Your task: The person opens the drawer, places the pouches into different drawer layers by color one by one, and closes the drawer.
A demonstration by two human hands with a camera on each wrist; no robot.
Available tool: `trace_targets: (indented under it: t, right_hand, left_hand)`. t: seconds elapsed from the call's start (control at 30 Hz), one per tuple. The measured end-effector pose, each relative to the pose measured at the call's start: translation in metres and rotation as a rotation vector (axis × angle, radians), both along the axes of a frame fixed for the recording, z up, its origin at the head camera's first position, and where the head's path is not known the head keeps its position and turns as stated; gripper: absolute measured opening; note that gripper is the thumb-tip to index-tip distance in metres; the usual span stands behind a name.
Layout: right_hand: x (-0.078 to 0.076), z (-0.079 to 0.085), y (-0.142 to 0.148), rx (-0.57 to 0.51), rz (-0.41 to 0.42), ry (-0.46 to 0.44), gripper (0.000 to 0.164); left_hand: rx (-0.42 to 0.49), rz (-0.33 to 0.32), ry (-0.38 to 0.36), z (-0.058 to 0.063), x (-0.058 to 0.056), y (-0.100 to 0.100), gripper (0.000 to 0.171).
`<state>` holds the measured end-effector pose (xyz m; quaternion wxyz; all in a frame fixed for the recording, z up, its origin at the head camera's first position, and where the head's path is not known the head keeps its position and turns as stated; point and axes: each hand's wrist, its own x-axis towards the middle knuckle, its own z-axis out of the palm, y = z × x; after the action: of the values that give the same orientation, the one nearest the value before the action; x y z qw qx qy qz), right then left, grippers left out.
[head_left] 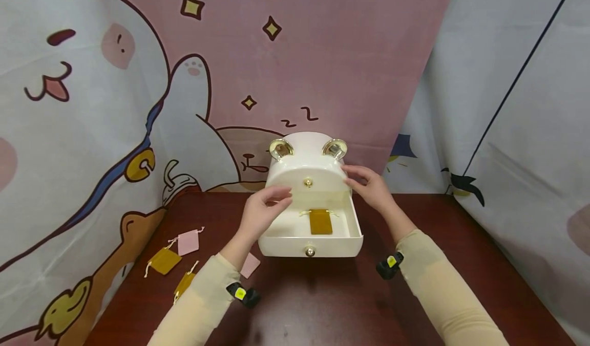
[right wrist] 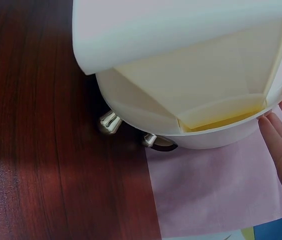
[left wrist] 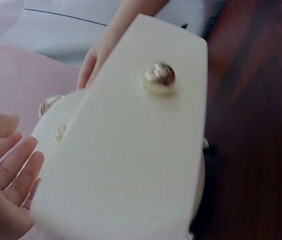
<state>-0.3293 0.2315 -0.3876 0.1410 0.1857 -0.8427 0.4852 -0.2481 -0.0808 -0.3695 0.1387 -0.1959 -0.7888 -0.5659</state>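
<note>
A white storage box (head_left: 308, 156) with gold ears and small gold knobs stands at the back of the table. Its lower drawer (head_left: 310, 246) is pulled out towards me, with a mustard drawstring pouch (head_left: 320, 222) lying inside. Over the drawer's left side hovers my left hand (head_left: 261, 213), its fingers loosely bent and holding nothing; the left wrist view shows them beside the drawer front (left wrist: 126, 160). At the box's upper right edge is my right hand (head_left: 371, 186), fingertips at the side wall. The right wrist view shows that hand's fingers (right wrist: 278, 142) near the rim.
On the dark wood table (head_left: 304, 305) to the left lie a pink pouch (head_left: 188, 242), a mustard pouch (head_left: 164, 260) and another mustard pouch (head_left: 184, 283) partly behind my left sleeve. Another pink piece (head_left: 250, 265) lies by my left wrist. A printed cloth (head_left: 322, 54) hangs behind.
</note>
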Motion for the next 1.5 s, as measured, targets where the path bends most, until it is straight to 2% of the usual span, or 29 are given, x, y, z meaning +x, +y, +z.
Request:
trace_targets:
  t: [0.13, 0.33, 0.4, 0.47, 0.6, 0.7, 0.8, 1.0, 1.17, 1.33, 1.5]
  right_hand:
    - [0.004, 0.004, -0.003, 0.011, -0.003, 0.004, 0.039]
    - [0.027, 0.028, -0.013, 0.024, 0.016, 0.018, 0.038]
    - [0.031, 0.031, -0.015, 0.026, 0.016, 0.019, 0.037]
    - [0.031, 0.03, -0.015, 0.027, 0.015, 0.022, 0.037]
    - [0.016, 0.014, -0.008, 0.012, 0.011, 0.022, 0.038]
    - [0.003, 0.001, -0.001, -0.003, 0.006, 0.013, 0.039]
    - [-0.002, -0.003, 0.001, -0.006, 0.004, 0.013, 0.039]
    - [-0.001, -0.002, 0.001, -0.004, 0.003, 0.025, 0.039]
    - [-0.001, -0.002, 0.001, -0.001, 0.007, 0.016, 0.039]
    - [0.0, 0.0, 0.0, -0.005, 0.009, 0.019, 0.039]
    - [0.014, 0.013, -0.008, -0.015, 0.029, 0.026, 0.038]
  left_hand:
    - [0.001, 0.044, -0.003, -0.006, 0.002, -0.016, 0.026]
    - [0.025, 0.061, -0.045, -0.011, 0.008, -0.04, 0.03]
    - [0.04, 0.066, -0.061, -0.014, 0.009, -0.047, 0.033]
    - [0.049, 0.084, -0.075, -0.018, 0.011, -0.055, 0.035]
    - [0.048, 0.125, -0.098, -0.029, 0.014, -0.069, 0.036]
    - [0.026, 0.146, -0.102, -0.037, 0.016, -0.081, 0.035]
    - [-0.017, 0.168, -0.097, -0.045, 0.019, -0.093, 0.038]
    - [-0.114, 0.184, -0.105, -0.064, 0.026, -0.123, 0.044]
    - [-0.149, 0.191, -0.125, -0.083, 0.034, -0.15, 0.046]
    - [-0.223, 0.241, -0.127, -0.102, 0.042, -0.176, 0.047]
    - [-0.269, 0.284, -0.159, -0.118, 0.053, -0.2, 0.048]
